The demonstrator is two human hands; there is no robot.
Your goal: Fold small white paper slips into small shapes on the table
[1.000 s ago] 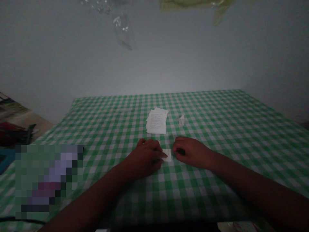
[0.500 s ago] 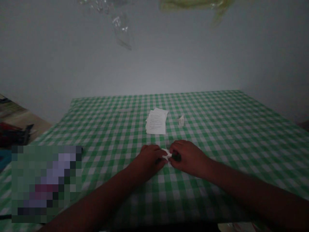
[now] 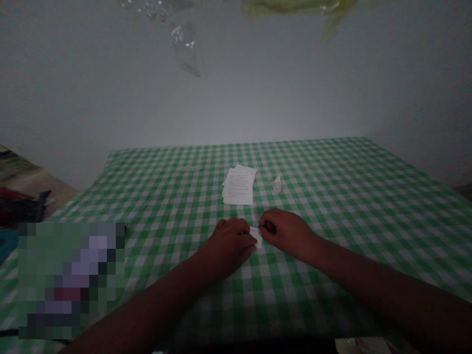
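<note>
A small piece of white paper lies nearly flat between my two hands on the checked tablecloth. My left hand grips its left side, the thumb on top and the other fingers curled, covering part of the sheet. My right hand is closed in a pinch at the paper's upper right corner; the exact contact of its fingertips is too dark to make out. Just beyond my hands lies a loose stack of printed paper sheets. A small crumpled or folded paper scrap stands to the right of that stack.
A green and white checked tablecloth covers the table, which meets a pale wall. At the left front is a pixelated rectangular object with a dark cable. Clear plastic and a yellowish strip hang on the wall.
The small paper, bent up between both hands before, now lies flatter with more of its face showing. My right hand has shifted slightly up and away from my left.
</note>
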